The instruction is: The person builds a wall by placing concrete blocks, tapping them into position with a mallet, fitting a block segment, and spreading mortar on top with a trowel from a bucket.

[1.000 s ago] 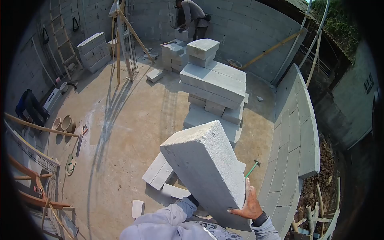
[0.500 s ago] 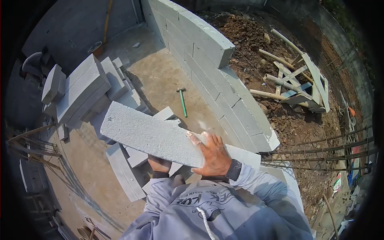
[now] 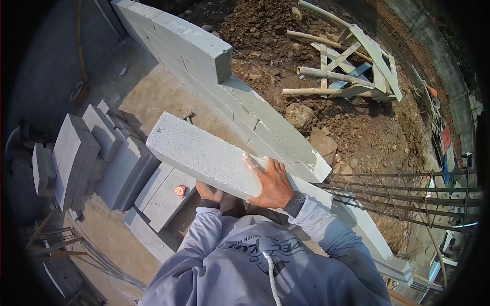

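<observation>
Head view: the right hand (image 3: 273, 182) spread wide across the near end of a pale block (image 3: 204, 155); the left hand (image 3: 208, 193), partly hidden, supported its lower edge. Both forearms reached forward, holding it between stacked blocks (image 3: 76, 158) and a low wall (image 3: 255, 108).

left hand (image 3: 208, 192): partly hidden by block (image 3: 201, 154) | hammer (image 3: 189, 119): handle mostly covered

Right hand (image 3: 273, 184): one, back uppermost, gripping; fingers (image 3: 282, 167) spread, index whitened, thumb set apart. Right wrist (image 3: 295, 204): dark-banded. Left hand (image 3: 208, 193): one, partly hidden, fingertips out of sight. Left wrist (image 3: 209, 204): dark-banded. Right arm (image 3: 329, 227), left arm (image 3: 195, 239): grey-sleeved, bent, converging forward.
</observation>
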`<action>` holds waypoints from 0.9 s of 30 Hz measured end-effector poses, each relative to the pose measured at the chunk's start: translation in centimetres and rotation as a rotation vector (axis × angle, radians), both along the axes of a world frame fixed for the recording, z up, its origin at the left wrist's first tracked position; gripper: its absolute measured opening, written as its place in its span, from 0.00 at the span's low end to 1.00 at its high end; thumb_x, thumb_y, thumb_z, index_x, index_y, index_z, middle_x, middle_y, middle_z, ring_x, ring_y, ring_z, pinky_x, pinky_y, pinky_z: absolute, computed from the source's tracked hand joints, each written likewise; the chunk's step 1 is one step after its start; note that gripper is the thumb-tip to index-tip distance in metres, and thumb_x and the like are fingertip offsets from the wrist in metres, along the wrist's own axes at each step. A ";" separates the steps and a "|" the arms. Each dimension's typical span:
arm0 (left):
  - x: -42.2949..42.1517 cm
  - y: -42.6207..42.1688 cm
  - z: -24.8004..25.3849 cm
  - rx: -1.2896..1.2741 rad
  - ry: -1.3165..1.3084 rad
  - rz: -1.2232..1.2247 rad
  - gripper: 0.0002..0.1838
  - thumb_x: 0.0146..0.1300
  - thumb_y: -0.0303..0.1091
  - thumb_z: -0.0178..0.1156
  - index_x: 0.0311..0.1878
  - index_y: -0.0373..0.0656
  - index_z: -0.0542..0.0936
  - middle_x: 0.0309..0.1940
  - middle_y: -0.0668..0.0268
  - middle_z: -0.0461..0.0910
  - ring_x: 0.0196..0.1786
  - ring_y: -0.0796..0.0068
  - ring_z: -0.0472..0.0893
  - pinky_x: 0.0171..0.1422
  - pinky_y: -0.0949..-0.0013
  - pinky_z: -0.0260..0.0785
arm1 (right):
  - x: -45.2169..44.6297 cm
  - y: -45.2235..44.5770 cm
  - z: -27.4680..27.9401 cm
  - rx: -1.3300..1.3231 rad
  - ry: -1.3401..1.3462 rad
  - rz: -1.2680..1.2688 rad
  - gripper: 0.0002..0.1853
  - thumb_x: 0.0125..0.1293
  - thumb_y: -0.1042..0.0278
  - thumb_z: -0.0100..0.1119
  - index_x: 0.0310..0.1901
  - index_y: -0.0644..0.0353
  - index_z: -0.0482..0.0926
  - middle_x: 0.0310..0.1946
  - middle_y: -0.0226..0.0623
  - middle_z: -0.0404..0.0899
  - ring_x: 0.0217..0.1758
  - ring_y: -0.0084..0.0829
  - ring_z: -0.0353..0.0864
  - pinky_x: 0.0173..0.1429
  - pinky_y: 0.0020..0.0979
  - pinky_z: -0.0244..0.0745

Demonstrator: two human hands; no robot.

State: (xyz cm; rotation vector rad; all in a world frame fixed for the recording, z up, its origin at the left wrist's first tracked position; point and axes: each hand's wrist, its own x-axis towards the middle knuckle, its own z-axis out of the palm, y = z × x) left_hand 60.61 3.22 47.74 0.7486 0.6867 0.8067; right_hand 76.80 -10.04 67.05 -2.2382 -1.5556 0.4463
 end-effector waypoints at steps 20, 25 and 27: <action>8.1 13.4 -4.7 -0.836 -0.373 0.058 0.38 0.66 0.63 0.43 0.66 0.39 0.64 0.64 0.55 0.69 0.65 0.54 0.69 0.70 0.50 0.57 | 7.2 13.5 -1.1 -0.262 0.060 -0.143 0.58 0.33 0.53 0.75 0.71 0.46 0.55 0.46 0.55 0.63 0.50 0.53 0.64 0.57 0.47 0.56; 7.9 27.0 -4.7 -0.631 -0.424 0.113 0.45 0.64 0.68 0.42 0.68 0.34 0.59 0.66 0.51 0.64 0.67 0.51 0.65 0.72 0.50 0.52 | 7.8 14.7 0.4 -0.257 0.045 -0.139 0.59 0.33 0.54 0.75 0.72 0.46 0.55 0.48 0.56 0.63 0.52 0.53 0.63 0.59 0.48 0.56; 9.5 29.6 -3.3 -0.530 -0.435 0.096 0.45 0.64 0.68 0.42 0.68 0.34 0.58 0.66 0.51 0.64 0.67 0.51 0.65 0.72 0.50 0.52 | 8.0 15.2 1.5 -0.276 0.045 -0.155 0.59 0.33 0.55 0.75 0.72 0.46 0.55 0.48 0.55 0.63 0.52 0.52 0.63 0.58 0.47 0.56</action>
